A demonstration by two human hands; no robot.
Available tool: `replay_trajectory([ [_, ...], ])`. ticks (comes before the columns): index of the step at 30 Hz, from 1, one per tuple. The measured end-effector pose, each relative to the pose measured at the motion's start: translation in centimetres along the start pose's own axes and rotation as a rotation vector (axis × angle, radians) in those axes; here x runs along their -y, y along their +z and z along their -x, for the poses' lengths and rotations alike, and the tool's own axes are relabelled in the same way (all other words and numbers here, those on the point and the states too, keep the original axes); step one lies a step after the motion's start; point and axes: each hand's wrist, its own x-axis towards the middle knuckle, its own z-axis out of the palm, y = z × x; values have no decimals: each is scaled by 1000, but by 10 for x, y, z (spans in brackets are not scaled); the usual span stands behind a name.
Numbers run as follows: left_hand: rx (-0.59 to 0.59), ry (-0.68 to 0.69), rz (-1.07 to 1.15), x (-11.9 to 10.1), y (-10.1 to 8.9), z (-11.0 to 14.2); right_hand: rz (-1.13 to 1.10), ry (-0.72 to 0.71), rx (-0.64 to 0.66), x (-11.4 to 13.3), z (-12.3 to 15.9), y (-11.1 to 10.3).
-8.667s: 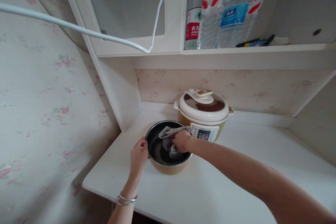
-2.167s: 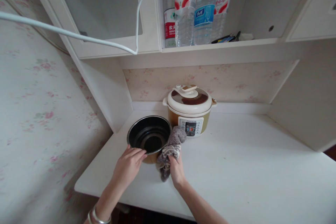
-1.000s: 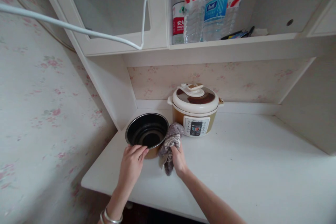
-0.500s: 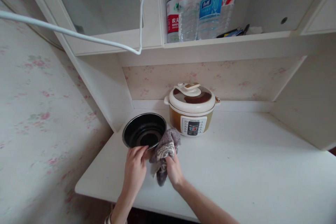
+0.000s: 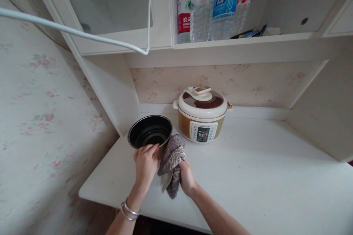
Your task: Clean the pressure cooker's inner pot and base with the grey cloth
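Note:
A black inner pot [image 5: 150, 126] stands on the white counter, its mouth tipped slightly toward me. My left hand [image 5: 146, 163] grips the pot's near rim, fingers closed over the edge. In my right hand [image 5: 188, 179] is a bunched grey-brown cloth [image 5: 173, 159] with a pale pattern, pressed against or close by the pot's right outer side; exact contact is hidden. The cloth's lower end hangs toward the counter. Just behind and to the right sits a cream and gold electric pressure cooker [image 5: 202, 115] with its lid on.
The white counter [image 5: 248, 176] runs to the right, with a rounded corner at its front left. Overhead, a shelf holds several plastic water bottles [image 5: 202, 14]. A white cable [image 5: 91, 36] hangs across the upper left, before the cabinet door. Floral wallpaper covers the left wall.
The pot's rim and my left hand have shifted slightly, and a bangle on the left wrist now shows. My right hand and the cloth have moved a little along the pot's right side.

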Motion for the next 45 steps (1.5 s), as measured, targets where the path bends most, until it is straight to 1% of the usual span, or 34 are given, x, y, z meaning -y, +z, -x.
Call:
replay_trajectory([
  [2,40,11,93,3,-3,-3,-61,48,-20,5,-5,-8],
  [4,62,47,166,10,-10,-7,-125,133,-15,11,-11,-16],
  [6,40,69,166,25,-19,-11,-185,243,0,17,-17,-26],
  [8,34,83,115,46,-27,-14,-220,320,3,22,-22,-36],
  [9,60,101,90,58,-30,-15,-220,341,-3,25,-25,-42],
  [11,149,150,55,82,-32,-16,-177,357,-22,29,-29,-52],
  [13,231,193,40,100,-31,-15,-123,361,-33,32,-34,-60],
  [14,256,205,37,106,-30,-15,-107,361,-39,34,-36,-64],
  [16,275,215,35,110,-29,-14,-100,349,-50,36,-40,-69],
  [19,283,239,54,104,-30,-14,-95,308,-60,37,-46,-69],
  [21,294,263,74,96,-31,-15,-88,295,-52,35,-49,-65],
  [24,278,259,77,83,-29,-14,-62,283,3,29,-52,-50],
  [25,263,248,73,79,-27,-13,-48,254,24,27,-52,-43],
  [27,241,224,72,73,-23,-11,-1,143,40,19,-48,-31],
  [29,239,207,75,69,-18,-10,78,8,41,11,-39,-21],
  [31,235,199,74,66,-15,-11,169,-75,71,3,-24,-14],
  [33,225,192,67,65,-12,-13,213,-73,127,-3,-5,-10],
  [35,221,182,55,63,-10,-16,203,-24,157,-9,14,-8],
  [38,226,161,33,61,-9,-18,143,52,100,-14,32,-7],
  [40,217,144,11,56,-9,-18,97,61,21,-14,33,-9],
  [42,201,128,-21,48,-9,-16,66,30,-65,-11,25,-13],
  [45,186,94,-77,25,-9,-10,79,-13,-180,-3,3,-20],
])
